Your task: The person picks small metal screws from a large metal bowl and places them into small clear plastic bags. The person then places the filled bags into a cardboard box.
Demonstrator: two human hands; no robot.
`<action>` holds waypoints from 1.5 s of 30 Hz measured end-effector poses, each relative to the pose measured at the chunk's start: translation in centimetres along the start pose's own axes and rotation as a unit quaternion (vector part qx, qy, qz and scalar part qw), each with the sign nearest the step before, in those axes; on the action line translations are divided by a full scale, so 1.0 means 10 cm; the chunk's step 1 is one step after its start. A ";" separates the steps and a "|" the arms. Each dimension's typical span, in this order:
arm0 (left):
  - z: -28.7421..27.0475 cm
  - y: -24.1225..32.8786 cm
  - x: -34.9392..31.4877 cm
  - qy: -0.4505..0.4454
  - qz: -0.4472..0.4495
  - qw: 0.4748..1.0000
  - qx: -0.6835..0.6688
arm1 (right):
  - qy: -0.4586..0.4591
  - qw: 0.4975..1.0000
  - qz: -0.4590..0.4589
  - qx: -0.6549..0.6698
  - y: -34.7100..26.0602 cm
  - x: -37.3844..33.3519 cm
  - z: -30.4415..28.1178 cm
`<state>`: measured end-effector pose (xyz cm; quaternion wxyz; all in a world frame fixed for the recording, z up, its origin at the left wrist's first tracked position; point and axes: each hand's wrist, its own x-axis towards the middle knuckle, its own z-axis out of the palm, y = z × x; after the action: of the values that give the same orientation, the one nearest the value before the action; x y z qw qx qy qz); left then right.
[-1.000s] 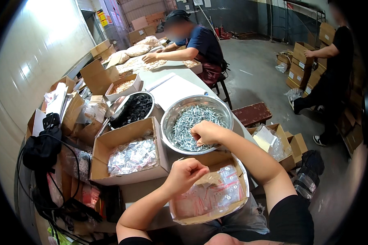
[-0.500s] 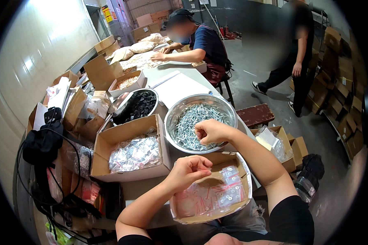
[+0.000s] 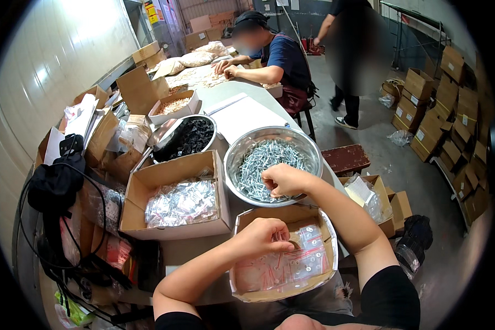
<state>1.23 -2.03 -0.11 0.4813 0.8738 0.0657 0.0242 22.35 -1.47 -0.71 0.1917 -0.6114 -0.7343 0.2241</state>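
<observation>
My right hand [image 3: 285, 180] is over the near part of a steel bowl [image 3: 232, 164] full of loose silver screws [image 3: 267, 159]. Its fingers are curled together; anything between them is hidden. My left hand [image 3: 265, 235] hovers above a shallow cardboard tray [image 3: 329, 242] close to my body, its thumb and fingers pinched. What it may hold cannot be made out. Small clear zip bags [image 3: 308, 264] with red edges lie in the tray, some with a small white round mark.
Left of the bowl stands a cardboard box [image 3: 173, 232] of filled clear packets [image 3: 181, 203]. Behind it is a bowl of black parts [image 3: 187, 140]. White paper [image 3: 250, 114] lies on the table. A co-worker [image 3: 289, 60] sits at the far end; another person [image 3: 349, 60] stands on the right.
My left hand has shifted slightly right and down over the tray, its fingers more curled. My right hand stays at the screws. The person at the right has walked farther away.
</observation>
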 end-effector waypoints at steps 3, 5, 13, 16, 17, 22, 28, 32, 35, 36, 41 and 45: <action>-0.01 -0.01 -0.01 -0.007 -0.011 1.000 0.014 | -0.015 1.000 -0.006 0.012 -0.01 -0.01 -0.01; -0.02 -0.02 -0.01 -0.011 -0.024 0.999 0.020 | -0.019 1.000 -0.009 0.016 0.00 0.00 0.00; -0.02 -0.04 -0.04 0.123 -0.059 0.964 -0.228 | 0.021 0.970 -0.012 0.243 -0.02 -0.12 -0.09; -0.02 -0.12 -0.03 0.176 -0.051 0.949 -0.258 | -0.012 0.934 -0.053 0.352 -0.04 -0.17 -0.11; -0.05 -0.10 -0.04 0.176 -0.081 0.950 -0.245 | -0.011 0.927 -0.070 0.368 -0.08 -0.20 -0.12; -0.05 -0.13 -0.03 0.200 -0.078 0.953 -0.212 | 0.005 0.931 -0.161 0.329 -0.40 -0.44 -0.25; -0.07 -0.08 -0.03 0.161 -0.047 0.940 -0.298 | 0.018 0.971 -0.203 0.122 -0.68 -0.53 -0.23; -0.10 -0.08 -0.04 0.136 -0.078 0.946 -0.285 | 0.032 0.972 -0.209 0.104 -0.78 -0.59 -0.24; -0.11 -0.04 -0.05 0.119 -0.085 0.957 -0.251 | 0.036 0.970 -0.215 0.105 -0.77 -0.59 -0.18; -0.10 -0.05 -0.05 0.117 -0.086 0.955 -0.257 | 0.035 0.969 -0.220 0.104 -0.75 -0.59 -0.17; -0.07 -0.13 -0.03 0.124 -0.077 0.946 -0.291 | 0.021 0.960 -0.266 0.089 -0.76 -0.57 -0.17; -0.10 -0.01 -0.07 0.130 -0.071 0.949 -0.279 | 0.026 0.953 -0.268 0.138 -0.86 -0.57 -0.17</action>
<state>0.42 -1.20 0.35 0.6937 0.6870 0.1797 0.1204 17.32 -8.18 5.45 0.3459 -0.3655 -0.8278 0.2480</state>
